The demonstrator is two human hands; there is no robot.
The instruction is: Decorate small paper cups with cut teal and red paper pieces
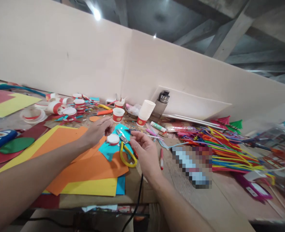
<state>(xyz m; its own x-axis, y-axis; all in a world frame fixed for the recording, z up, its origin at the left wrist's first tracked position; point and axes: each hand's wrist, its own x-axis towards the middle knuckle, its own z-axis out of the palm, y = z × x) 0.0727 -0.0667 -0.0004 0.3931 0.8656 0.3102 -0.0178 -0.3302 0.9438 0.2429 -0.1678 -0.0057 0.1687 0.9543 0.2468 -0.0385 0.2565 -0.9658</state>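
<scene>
A: Now, positions? Left hand curled, fingertips pinched together just above the cut-down white paper cup base with red band; whether anything is held, cannot tell.

B: Right hand fingers together, resting beside the yellow-handled scissors, which lie between both hands.

A: Judgement: steady the cup against the turquoise paper sheet before trimming.

Stack of white paper cups and a water bottle by the back wall. Pile of coloured pipe cleaners to my right. Green paper oval far left on worktop.
</scene>
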